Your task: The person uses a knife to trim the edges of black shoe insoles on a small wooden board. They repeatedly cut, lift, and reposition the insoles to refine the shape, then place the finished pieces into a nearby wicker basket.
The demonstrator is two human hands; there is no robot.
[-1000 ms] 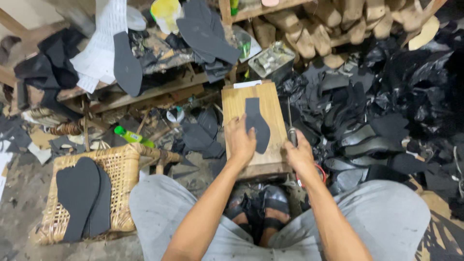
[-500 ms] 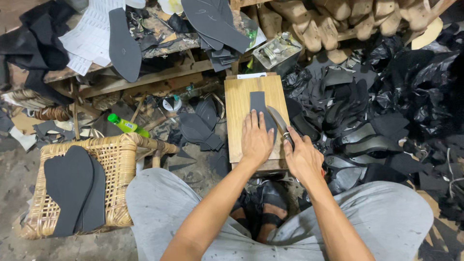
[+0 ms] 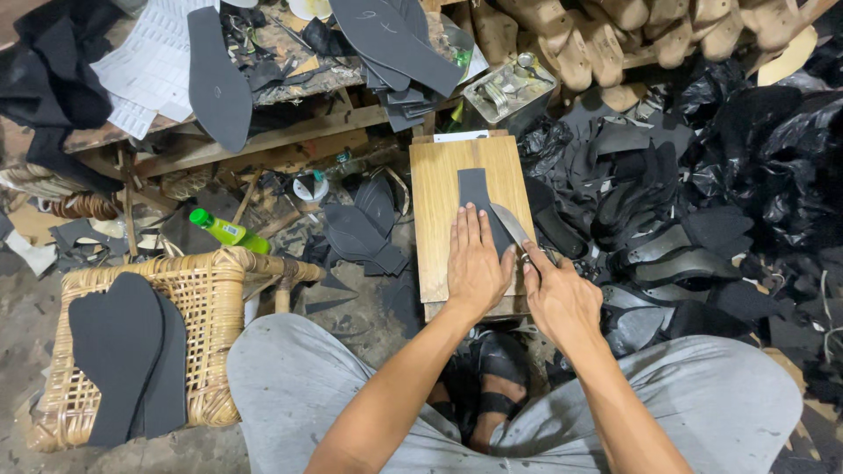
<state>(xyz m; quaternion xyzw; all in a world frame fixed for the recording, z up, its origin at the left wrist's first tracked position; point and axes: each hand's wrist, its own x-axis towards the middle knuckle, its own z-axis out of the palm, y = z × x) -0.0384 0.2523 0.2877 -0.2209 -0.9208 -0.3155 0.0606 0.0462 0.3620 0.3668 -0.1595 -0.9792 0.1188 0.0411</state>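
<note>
In the head view, the left hand (image 3: pixel 475 263) lies flat, fingers together, pressing the near end of a black sole piece (image 3: pixel 479 197) that lies toward the right edge of a wooden cutting board (image 3: pixel 439 211), while the right hand (image 3: pixel 558 294) is clamped on a curved knife (image 3: pixel 509 226) whose blade meets the piece's right side. As far as this shows, the trimming looks partly done, the far end untouched. Finished black insoles (image 3: pixel 118 351) rest on a wicker stool (image 3: pixel 211 298) at the left, scraps littering the floor.
</note>
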